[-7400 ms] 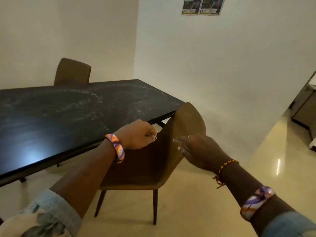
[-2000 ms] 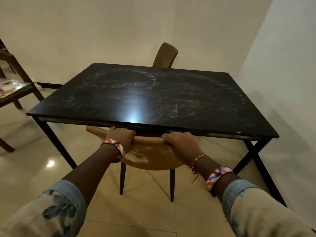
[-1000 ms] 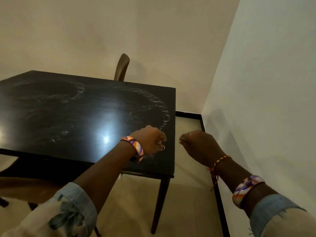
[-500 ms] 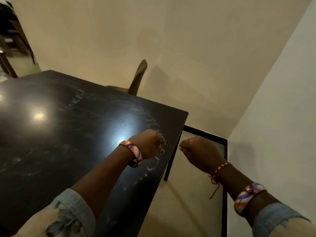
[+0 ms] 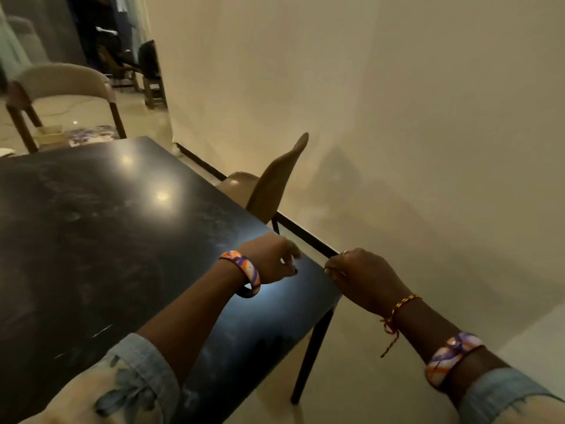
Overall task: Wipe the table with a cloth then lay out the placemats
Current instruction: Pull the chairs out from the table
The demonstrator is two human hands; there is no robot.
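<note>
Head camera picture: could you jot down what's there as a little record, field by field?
table: black top, smeared with faint streaks, light glare on it
left hand: over the table's near corner, fingers loosely curled, holding nothing
right hand: past the table's edge, fingers curled, holding nothing visible
cloth: none in view
placemats: none on the table
brown chair: at the table's far side, by the wall
pale chair: further back on the left

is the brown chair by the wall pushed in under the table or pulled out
Pushed in. The brown chair stands upright against the far side of the black table, its seat running under the table edge and only the backrest rising clear.
</note>
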